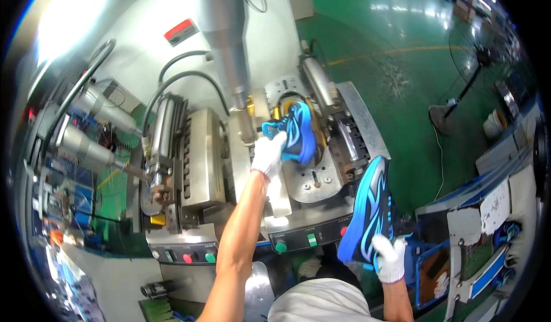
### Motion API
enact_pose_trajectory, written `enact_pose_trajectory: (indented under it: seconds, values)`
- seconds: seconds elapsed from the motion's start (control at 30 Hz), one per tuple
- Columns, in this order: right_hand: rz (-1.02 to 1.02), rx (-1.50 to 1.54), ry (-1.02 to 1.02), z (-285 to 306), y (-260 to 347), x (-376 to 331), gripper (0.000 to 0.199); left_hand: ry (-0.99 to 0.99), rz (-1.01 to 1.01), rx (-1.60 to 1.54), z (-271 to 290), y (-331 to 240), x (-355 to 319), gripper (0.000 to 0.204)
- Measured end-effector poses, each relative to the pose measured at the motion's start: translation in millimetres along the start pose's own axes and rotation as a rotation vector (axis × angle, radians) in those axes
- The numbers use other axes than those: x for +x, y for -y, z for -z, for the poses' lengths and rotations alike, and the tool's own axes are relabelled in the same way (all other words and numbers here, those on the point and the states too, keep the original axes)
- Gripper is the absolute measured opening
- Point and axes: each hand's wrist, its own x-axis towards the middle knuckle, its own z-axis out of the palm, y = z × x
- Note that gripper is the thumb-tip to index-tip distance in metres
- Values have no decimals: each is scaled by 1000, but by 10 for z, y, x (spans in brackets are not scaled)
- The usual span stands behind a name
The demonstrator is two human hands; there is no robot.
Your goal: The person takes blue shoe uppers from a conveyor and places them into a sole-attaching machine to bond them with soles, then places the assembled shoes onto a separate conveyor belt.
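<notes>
Two blue shoes (306, 133) (367, 216) are held tilted, apart.

Left hand (268, 154) stretched forward; right hand (390, 259) closer in.

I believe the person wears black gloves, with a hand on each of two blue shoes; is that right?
Not quite: the head view shows white gloves, not black; the left hand is on one blue shoe, the right hand on the other blue shoe.
</notes>
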Motion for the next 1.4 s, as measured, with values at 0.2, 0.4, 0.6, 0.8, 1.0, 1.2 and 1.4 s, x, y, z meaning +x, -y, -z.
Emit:
enact_pose_trajectory:
  seconds: [0.2,0.4,0.6,0.8,1.0,1.2,1.4]
  values:
    - [-70,-166,457,-1094,538,1443,17,20,-58,-36,628,-442,-2188,45]
    - [659,-1344,287,-2531,-765,3521,36,-9,329,-1,1537,-57,-4034,62]
    - [574,-1195,535,-2839,-1188,3317,33,-656,547,111,1811,867,-5844,42]
    - [452,-1231,398,-2288,-743,4752,24,-1034,705,297,1724,2705,-5126,73]
    - [1036,-858,978,-2062,-1237,249,67,-1148,726,409,1471,3123,-5752,74]
    - [1166,-1876,1052,-1587,-2222,-378,106,-1241,607,449,2409,2937,-6622,92]
    - [986,-1520,1233,-1491,-2090,-853,97,-1539,1073,479,3276,3284,-6863,65]
